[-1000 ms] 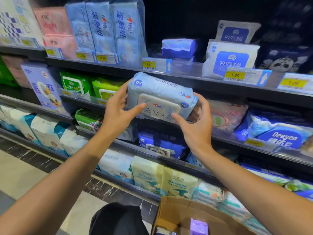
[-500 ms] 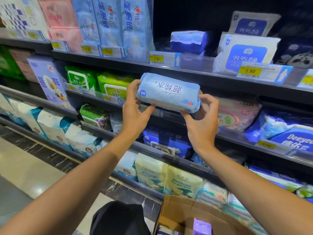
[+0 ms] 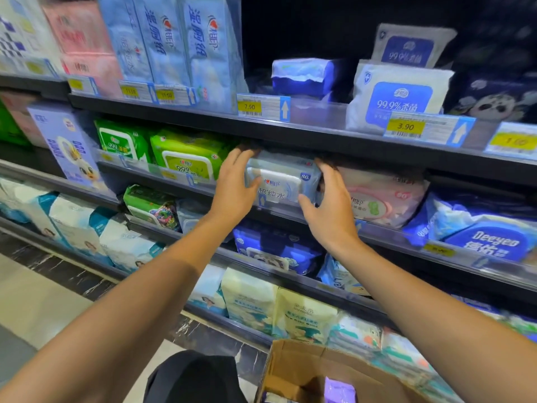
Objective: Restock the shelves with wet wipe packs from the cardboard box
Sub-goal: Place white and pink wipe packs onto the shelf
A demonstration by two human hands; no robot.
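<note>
Pale blue soft plastic wet wipe pack [image 3: 283, 181] sits on the shelf [image 3: 290, 212] between our left hand [image 3: 236, 184] and right hand [image 3: 331, 210], fingers [image 3: 245, 154] loosely spread against its sides.

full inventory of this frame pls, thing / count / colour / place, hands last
light blue wipe pack: 1, pale blue with white lid, second shelf between green and pink packs
green wipe packs: 2 plainly seen, green, second shelf left
pink wipe pack: 1, pink, second shelf right
Deeyeo pack: 1, blue, far right
tall blue packs: 3, light blue, top shelf left
99.9% packs: 2, white and blue, top shelf right
price tags: several, yellow, shelf edges
cardboard box: 1, brown, bottom
left hand: on the pack's left end
right hand: at its right end
</note>
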